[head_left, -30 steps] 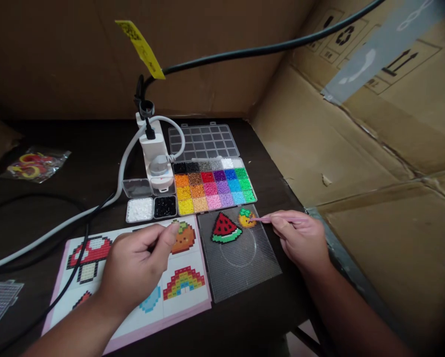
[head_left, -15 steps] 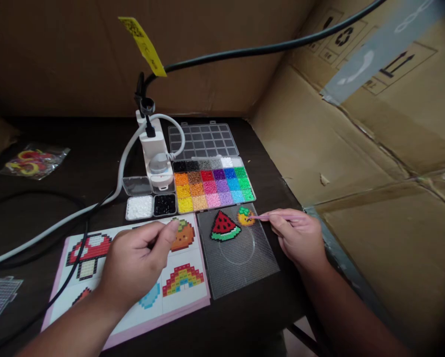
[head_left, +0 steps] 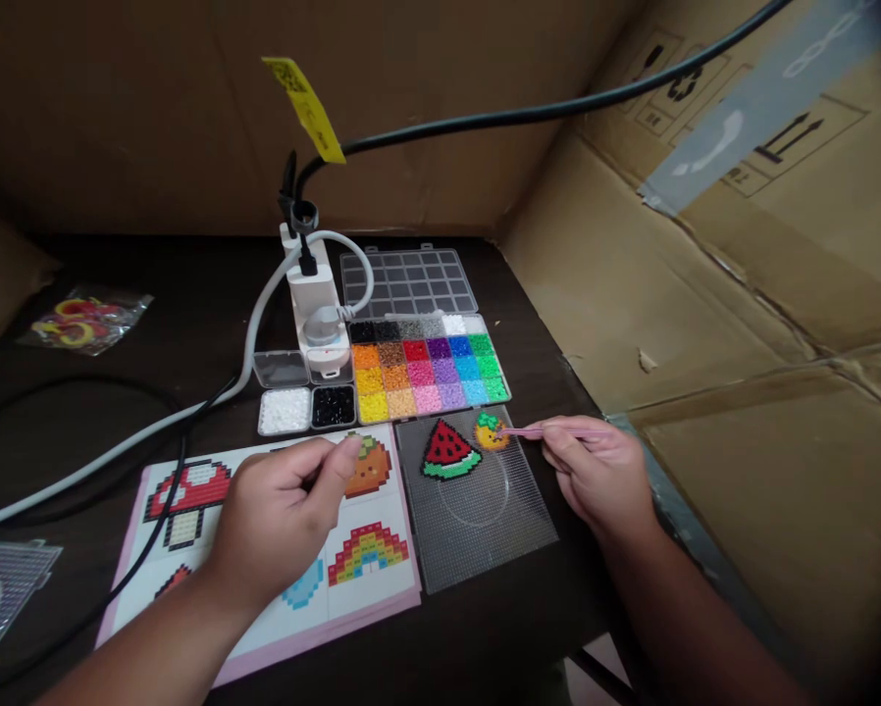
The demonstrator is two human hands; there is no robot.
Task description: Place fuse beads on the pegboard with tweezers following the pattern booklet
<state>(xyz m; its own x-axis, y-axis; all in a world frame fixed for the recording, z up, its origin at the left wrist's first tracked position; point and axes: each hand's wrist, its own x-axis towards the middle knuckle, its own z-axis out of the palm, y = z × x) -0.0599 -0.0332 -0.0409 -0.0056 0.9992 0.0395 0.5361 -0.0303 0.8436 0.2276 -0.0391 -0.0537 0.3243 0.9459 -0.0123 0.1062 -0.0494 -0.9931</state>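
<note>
Left hand [head_left: 283, 520] in loose fist, right hand [head_left: 598, 476] around pink tool [head_left: 527, 432]

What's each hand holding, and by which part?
The right hand holds pink tweezers partway along, behind the tips. The left hand is curled; whether it holds anything can't be told.

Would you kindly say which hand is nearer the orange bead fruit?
Right hand; it is just right of the orange bead fruit. The left hand is farther left, over the pattern sheet.
</note>
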